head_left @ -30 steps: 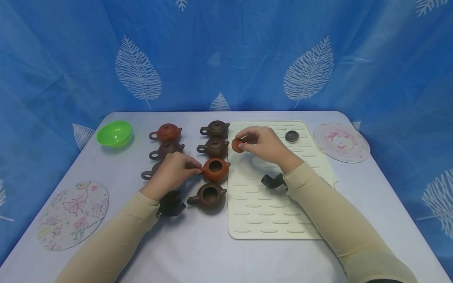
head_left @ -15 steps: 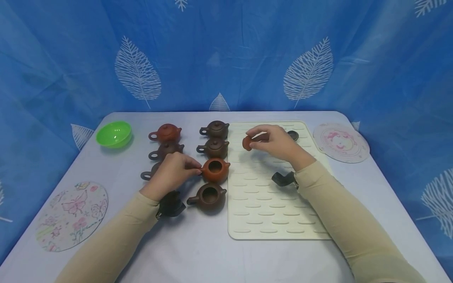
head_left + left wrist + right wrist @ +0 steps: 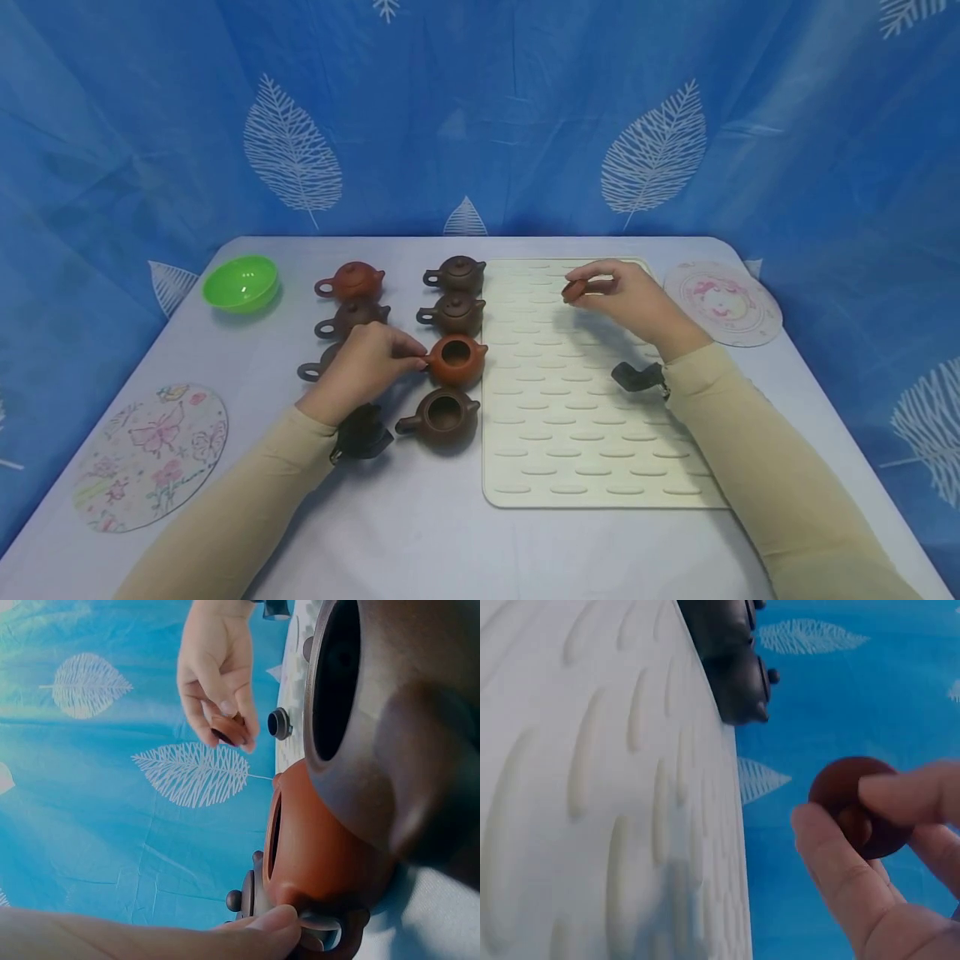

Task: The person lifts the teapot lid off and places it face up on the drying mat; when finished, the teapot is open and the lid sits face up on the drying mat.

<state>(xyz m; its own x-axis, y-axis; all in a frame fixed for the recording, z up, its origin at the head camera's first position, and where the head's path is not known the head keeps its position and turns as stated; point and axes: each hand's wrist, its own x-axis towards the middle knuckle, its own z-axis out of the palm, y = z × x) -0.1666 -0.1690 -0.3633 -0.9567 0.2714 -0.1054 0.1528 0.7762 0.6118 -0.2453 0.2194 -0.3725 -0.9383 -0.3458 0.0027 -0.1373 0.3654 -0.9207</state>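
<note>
My left hand (image 3: 367,362) pinches the handle of an orange-red clay teapot (image 3: 467,373), whose top is uncovered. Over the mat, my right hand (image 3: 633,302) holds a small orange-red teapot lid (image 3: 575,290) between thumb and fingers. The right wrist view shows the lid (image 3: 840,780) with its knob facing the camera. A larger brown teapot (image 3: 459,433), also lidless, stands in front of the orange-red one. In the left wrist view a dark lid (image 3: 279,724) lies on the mat; in the head view my right hand hides it.
A cream ridged mat (image 3: 540,450) covers the table's right-centre. Lidded teapots stand behind, including a dark one (image 3: 459,273) and a red one (image 3: 354,282). A green bowl (image 3: 242,285) is at back left. Round printed mats lie left (image 3: 161,458) and right (image 3: 723,304).
My right hand has moved right across the mat with the orange-red lid, which has turned in the fingers. My left hand stays at the teapot handle.
</note>
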